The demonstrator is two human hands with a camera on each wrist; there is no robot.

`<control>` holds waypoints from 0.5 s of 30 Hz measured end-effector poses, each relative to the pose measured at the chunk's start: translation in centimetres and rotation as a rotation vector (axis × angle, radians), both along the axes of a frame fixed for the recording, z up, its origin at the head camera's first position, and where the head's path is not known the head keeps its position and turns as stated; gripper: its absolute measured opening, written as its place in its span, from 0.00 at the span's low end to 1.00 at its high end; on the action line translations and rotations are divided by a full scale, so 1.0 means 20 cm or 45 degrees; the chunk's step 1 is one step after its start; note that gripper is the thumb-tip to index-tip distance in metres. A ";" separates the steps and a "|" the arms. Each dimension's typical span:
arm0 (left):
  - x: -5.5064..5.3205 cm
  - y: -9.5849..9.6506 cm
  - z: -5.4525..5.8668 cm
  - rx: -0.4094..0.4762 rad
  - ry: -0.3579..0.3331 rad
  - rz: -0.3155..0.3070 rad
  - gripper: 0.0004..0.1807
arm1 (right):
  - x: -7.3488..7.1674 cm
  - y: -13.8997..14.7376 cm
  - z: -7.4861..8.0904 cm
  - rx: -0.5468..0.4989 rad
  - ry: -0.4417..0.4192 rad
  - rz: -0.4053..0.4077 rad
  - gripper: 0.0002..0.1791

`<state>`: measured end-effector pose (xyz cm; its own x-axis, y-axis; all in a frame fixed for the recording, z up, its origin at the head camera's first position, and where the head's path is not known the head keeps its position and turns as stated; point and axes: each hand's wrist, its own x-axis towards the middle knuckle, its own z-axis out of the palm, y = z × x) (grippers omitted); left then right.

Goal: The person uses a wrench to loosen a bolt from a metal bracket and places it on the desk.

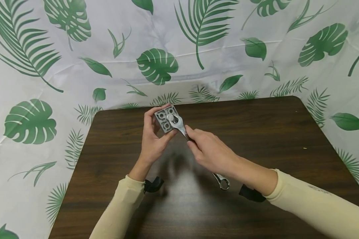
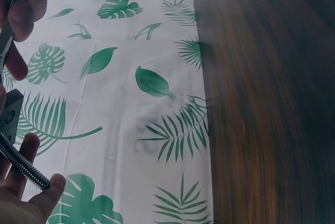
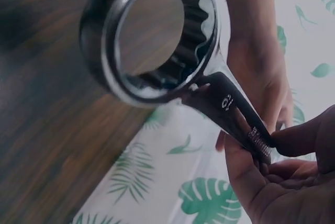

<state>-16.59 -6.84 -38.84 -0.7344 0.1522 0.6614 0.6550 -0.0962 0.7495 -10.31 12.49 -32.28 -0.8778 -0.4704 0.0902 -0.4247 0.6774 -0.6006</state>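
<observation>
Wrench (image 1: 182, 130) and metal block (image 1: 162, 122) meet above the far part of the dark wood-grain surface (image 1: 272, 132), a little left of its middle. The left hand (image 1: 152, 139) grips the block by its edges, fingers on the far side and thumb on the near side. The block is raised and tilted, with round holes showing in its face. The right hand (image 1: 211, 151) pinches the wrench by its shank, between thumb and fingers. The wrench's forked end is at the bolt head (image 1: 170, 117) on the block's face; whether it is fully seated I cannot tell. Its ring end (image 1: 223, 183) points near and to the right, past the right hand. In the left wrist view, a threaded shaft (image 2: 26, 169) juts from the block beside the left fingers. Cream sleeves (image 1: 121, 200) cover both forearms, with a black piece (image 1: 154, 185) at each wrist. A small yellowish speck (image 1: 305, 148) lies far right on the surface. White cloth (image 1: 122, 79) printed with green leaves hangs beyond the far edge.
</observation>
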 end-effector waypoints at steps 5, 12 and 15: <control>0.00 0.01 0.00 -0.021 0.001 0.020 0.43 | 0.01 -0.02 0.00 -0.069 -0.090 -0.013 0.30; 0.00 0.02 0.00 -0.010 0.009 -0.007 0.43 | 0.01 -0.03 0.02 -0.129 -0.113 -0.024 0.29; 0.01 0.03 0.00 -0.011 0.005 -0.004 0.43 | 0.01 -0.03 0.02 -0.100 -0.102 -0.037 0.29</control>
<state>-16.48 -6.30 -38.88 -0.7312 0.1603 0.6631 0.6578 -0.0916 0.7476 -10.21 11.91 -31.82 -0.8969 -0.4389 0.0547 -0.3539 0.6380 -0.6839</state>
